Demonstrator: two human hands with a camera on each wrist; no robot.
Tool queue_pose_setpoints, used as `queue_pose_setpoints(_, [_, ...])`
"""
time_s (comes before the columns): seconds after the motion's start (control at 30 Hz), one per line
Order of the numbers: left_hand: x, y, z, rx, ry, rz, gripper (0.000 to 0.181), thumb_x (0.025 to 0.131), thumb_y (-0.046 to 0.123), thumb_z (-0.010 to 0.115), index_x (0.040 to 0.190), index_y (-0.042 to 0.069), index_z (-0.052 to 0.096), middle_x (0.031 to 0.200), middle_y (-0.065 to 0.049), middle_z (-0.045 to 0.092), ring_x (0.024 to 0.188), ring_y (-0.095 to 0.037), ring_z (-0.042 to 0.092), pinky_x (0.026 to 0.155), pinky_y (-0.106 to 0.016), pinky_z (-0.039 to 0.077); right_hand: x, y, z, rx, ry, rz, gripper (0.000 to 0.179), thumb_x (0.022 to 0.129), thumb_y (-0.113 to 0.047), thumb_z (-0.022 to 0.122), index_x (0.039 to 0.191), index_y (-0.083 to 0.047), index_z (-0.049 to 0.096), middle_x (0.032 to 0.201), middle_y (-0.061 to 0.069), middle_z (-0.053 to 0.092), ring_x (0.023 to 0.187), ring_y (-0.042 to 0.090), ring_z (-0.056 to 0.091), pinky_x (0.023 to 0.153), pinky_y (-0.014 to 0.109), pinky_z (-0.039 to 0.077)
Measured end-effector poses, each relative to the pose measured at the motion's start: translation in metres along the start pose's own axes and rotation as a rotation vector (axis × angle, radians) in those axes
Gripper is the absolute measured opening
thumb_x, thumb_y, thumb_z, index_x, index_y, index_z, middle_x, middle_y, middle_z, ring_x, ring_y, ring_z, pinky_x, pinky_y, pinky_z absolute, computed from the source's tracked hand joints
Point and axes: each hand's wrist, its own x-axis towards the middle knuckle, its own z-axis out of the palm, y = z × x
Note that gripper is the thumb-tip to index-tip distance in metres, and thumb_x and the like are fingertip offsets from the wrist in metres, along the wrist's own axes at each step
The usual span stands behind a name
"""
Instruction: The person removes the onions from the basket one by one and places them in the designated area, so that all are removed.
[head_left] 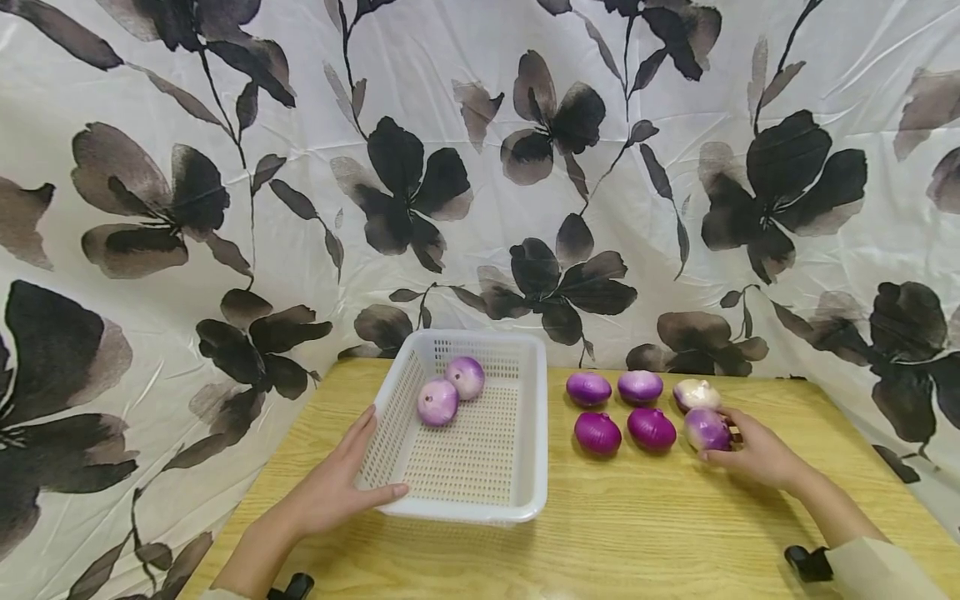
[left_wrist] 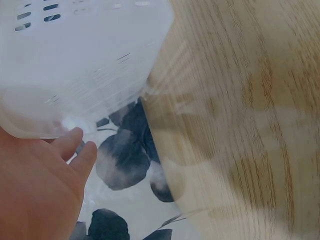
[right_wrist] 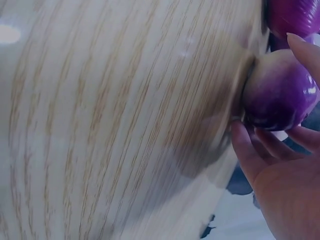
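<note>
A white plastic basket (head_left: 528, 433) with slotted walls stands on the table, two purple-and-white onions (head_left: 437, 402) lying inside it toward the back left. My left hand (head_left: 333, 492) rests against the basket's near left corner, thumb over the rim and fingers stretched along the outer left side. To the right, my right hand (head_left: 761, 450) has thumb and fingers round a purple-and-white onion (right_wrist: 280, 92), the nearest at the right end of a group. Just behind it sits a paler, whitish onion (head_left: 697, 393).
Several other purple onions (head_left: 597, 434) lie in two rows between the basket and my right hand. The wooden table (head_left: 622, 533) ends at the back against a white cloth (head_left: 480, 275) printed with dark flowers.
</note>
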Motion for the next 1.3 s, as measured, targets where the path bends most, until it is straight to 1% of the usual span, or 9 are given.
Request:
queue_pose_setpoints(0.13, [0.0,0.0,-0.001,0.003,-0.001,0.0,0.123,0.083,0.069,0.072,0.164,0.004,0.008,0.172,-0.014,0.004,0.151,-0.048,0.021,0.115,-0.069,0.029,-0.001,0.001,-0.002,-0.018,-0.006,0.013,0.091,0.087,-0.025,0.082,0.145,0.023,0.031,0.137,0.048,0.043,0.114,0.061,0.056,0.094,0.065,0.052])
queue_pose_setpoints(0.3, [0.001,-0.001,-0.001,0.0,-0.002,0.001,0.122,0.083,0.068,0.072,0.164,0.004,0.009,0.172,-0.013,0.004,0.151,-0.047,0.021,0.114,-0.069,0.029,-0.007,0.001,-0.007,-0.028,-0.006,0.049,0.092,0.088,-0.027,0.083,0.146,0.021,0.03,0.137,0.047,0.043,0.114,0.059,0.058,0.093,0.064,0.053])
queue_pose_setpoints(0.4, [0.001,-0.001,-0.001,0.002,-0.001,0.0,0.122,0.083,0.068,0.072,0.165,0.005,0.008,0.172,-0.013,0.003,0.151,-0.048,0.022,0.114,-0.069,0.029,-0.01,0.001,-0.011,-0.038,0.001,0.048,0.094,0.087,-0.028,0.083,0.146,0.022,0.029,0.136,0.047,0.043,0.113,0.061,0.057,0.092,0.065,0.052])
queue_pose_setpoints(0.57, [0.002,0.0,-0.002,0.013,0.0,-0.001,0.123,0.083,0.07,0.072,0.165,0.004,0.007,0.172,-0.013,0.003,0.151,-0.049,0.021,0.114,-0.069,0.028,-0.015,-0.002,-0.017,-0.031,0.003,0.042,0.093,0.088,-0.029,0.082,0.147,0.02,0.029,0.139,0.048,0.04,0.115,0.064,0.054,0.092,0.066,0.052])
queue_pose_setpoints(0.67, [0.002,0.0,-0.003,0.01,0.0,0.001,0.123,0.083,0.071,0.071,0.164,0.003,0.008,0.172,-0.013,0.003,0.151,-0.049,0.021,0.115,-0.069,0.028,-0.019,-0.006,-0.019,-0.027,0.001,0.032,0.091,0.089,-0.028,0.081,0.146,0.02,0.03,0.141,0.047,0.038,0.116,0.064,0.052,0.09,0.065,0.054])
queue_pose_setpoints(0.8, [0.0,0.0,-0.001,-0.001,-0.006,-0.002,0.123,0.083,0.068,0.073,0.164,0.003,0.008,0.172,-0.013,0.002,0.151,-0.048,0.019,0.115,-0.069,0.026,-0.025,-0.015,-0.02,-0.026,0.016,0.0,0.088,0.089,-0.026,0.082,0.146,0.019,0.032,0.142,0.046,0.039,0.118,0.065,0.05,0.089,0.065,0.054])
queue_pose_setpoints(0.97, [-0.001,0.0,0.001,0.003,-0.013,-0.008,0.122,0.083,0.067,0.074,0.164,0.003,0.009,0.172,-0.012,0.002,0.151,-0.048,0.02,0.115,-0.069,0.028,-0.028,-0.033,-0.019,-0.04,0.059,-0.061,0.085,0.088,-0.024,0.083,0.147,0.015,0.036,0.142,0.042,0.042,0.121,0.062,0.048,0.091,0.07,0.05])
queue_pose_setpoints(1.2, [-0.001,0.0,-0.001,0.002,0.001,-0.001,0.123,0.082,0.07,0.072,0.164,0.003,0.01,0.172,-0.012,0.003,0.151,-0.048,0.021,0.115,-0.068,0.028,-0.023,-0.064,-0.011,-0.051,0.122,-0.214,0.077,0.084,-0.019,0.085,0.143,0.009,0.044,0.138,0.033,0.049,0.122,0.053,0.05,0.09,0.069,0.05])
queue_pose_setpoints(1.3, [-0.001,0.0,0.0,-0.002,0.002,-0.001,0.123,0.082,0.07,0.072,0.164,0.003,0.01,0.172,-0.012,0.003,0.151,-0.047,0.021,0.115,-0.068,0.028,-0.019,-0.077,-0.006,-0.048,0.125,-0.256,0.078,0.083,-0.019,0.086,0.145,0.005,0.046,0.141,0.031,0.049,0.128,0.054,0.045,0.096,0.073,0.043])
